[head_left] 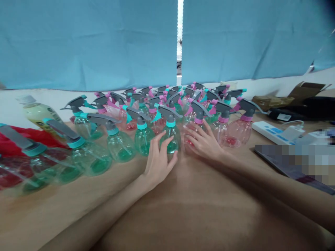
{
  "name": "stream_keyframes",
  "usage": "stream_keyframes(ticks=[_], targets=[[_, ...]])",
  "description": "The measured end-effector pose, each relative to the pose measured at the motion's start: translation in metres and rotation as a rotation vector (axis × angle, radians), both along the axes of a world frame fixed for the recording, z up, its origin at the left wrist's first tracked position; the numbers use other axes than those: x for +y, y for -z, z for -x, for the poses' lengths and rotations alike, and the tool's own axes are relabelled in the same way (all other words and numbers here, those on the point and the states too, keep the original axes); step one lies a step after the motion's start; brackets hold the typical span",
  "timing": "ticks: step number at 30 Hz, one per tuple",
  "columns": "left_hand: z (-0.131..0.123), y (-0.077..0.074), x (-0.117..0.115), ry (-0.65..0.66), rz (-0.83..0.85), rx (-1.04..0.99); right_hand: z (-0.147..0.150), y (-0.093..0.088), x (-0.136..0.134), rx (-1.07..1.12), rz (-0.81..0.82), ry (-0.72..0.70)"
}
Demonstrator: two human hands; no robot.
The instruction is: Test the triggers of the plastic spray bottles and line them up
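Note:
My left hand (159,161) is open, fingers apart, in front of a green spray bottle (171,134) with a grey trigger head and turquoise collar. Whether its fingertips touch the bottle I cannot tell. My right hand (202,141) lies spread against the front of a pink spray bottle (199,118), covering most of its body. Another green spray bottle (143,139) stands just left of my left hand. To the right of my right hand are pink spray bottles, one of them (239,130) at the end of the front row. All these bottles stand upright.
More spray bottles (121,144) fill the table's left and back. A drink bottle (39,113) and red cloth or bag (52,136) lie behind at left. At right are a white power strip (270,132), a dark flat device (277,162) and an open cardboard box (309,90).

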State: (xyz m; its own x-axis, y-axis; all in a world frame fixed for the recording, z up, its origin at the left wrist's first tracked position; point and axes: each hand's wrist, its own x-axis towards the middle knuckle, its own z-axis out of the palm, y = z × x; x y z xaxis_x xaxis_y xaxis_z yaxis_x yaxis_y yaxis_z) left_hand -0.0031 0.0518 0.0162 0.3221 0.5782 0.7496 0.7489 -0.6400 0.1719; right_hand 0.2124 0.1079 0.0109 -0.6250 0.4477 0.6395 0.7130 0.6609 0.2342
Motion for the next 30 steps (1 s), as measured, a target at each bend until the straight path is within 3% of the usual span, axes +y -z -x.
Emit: stream_keyframes(ticks=[13,17,20,26,30], targets=[[-0.004,-0.011,0.011,0.0,0.042,-0.052,-0.05,0.004,0.007,-0.034,-0.075,0.048],[0.002,-0.007,-0.002,0.003,0.059,-0.023,-0.05,-0.005,0.0,0.048,-0.027,0.0],[0.014,0.001,-0.02,0.028,0.111,0.029,-0.033,-0.014,-0.009,0.119,-0.031,-0.06],[0.041,0.007,-0.047,0.011,0.206,0.03,0.025,-0.011,-0.013,0.445,0.342,0.026],[0.048,0.008,-0.052,0.023,0.229,0.007,0.05,-0.002,-0.003,0.494,0.606,0.036]])
